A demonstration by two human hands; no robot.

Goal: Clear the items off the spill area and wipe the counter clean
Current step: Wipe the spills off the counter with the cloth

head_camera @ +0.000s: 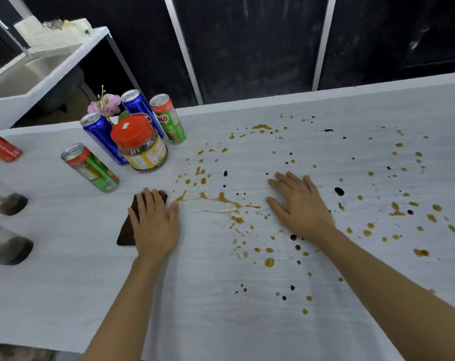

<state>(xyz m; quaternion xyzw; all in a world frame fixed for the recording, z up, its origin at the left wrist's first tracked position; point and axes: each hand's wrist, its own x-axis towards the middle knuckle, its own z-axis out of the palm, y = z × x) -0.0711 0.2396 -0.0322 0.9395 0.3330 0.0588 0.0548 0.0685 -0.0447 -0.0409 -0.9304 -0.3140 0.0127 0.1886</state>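
We read only one brand: "MILO", on the far green can (169,121), its first letter partly turned away from us. The red can (2,151) at the left edge bears white lettering that we cannot make out. The jar (145,155) has a yellow label with small print, and its red lid (131,132) has a white sticker; both are too blurred to read. We find no legible words on the near green can (92,169), the near blue can (101,136) or the far blue can (137,105).
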